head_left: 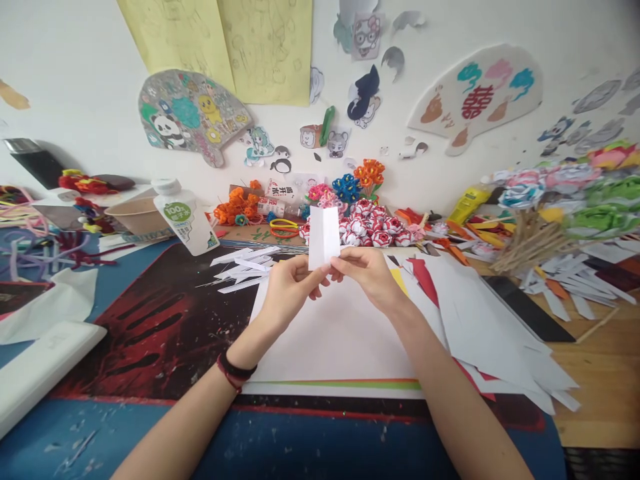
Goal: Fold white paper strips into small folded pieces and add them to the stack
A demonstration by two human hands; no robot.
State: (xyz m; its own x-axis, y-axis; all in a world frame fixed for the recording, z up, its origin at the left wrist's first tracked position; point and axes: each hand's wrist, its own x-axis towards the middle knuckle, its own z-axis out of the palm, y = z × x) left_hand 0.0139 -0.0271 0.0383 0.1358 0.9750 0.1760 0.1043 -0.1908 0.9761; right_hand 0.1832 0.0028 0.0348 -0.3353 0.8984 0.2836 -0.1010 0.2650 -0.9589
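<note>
A small folded piece of white paper [324, 233] is held upright between both hands, with a crease running down its middle. My left hand [293, 287] pinches its lower left part between thumb and fingers. On the lower right edge, my right hand [365, 270] pinches it the same way, the two thumbs nearly meeting. Below the hands lies a stack of large white sheets [330, 340], with orange and green edges showing at the front. White paper strips [245, 267] lie in a loose pile just left of my left hand.
A white glue bottle [183, 217] stands at the back left. Red-and-white paper flowers [373, 223] are heaped against the wall. More white sheets [490, 320] spread to the right, beside a bundle of sticks [523, 233]. A long white case [50, 367] lies at the left.
</note>
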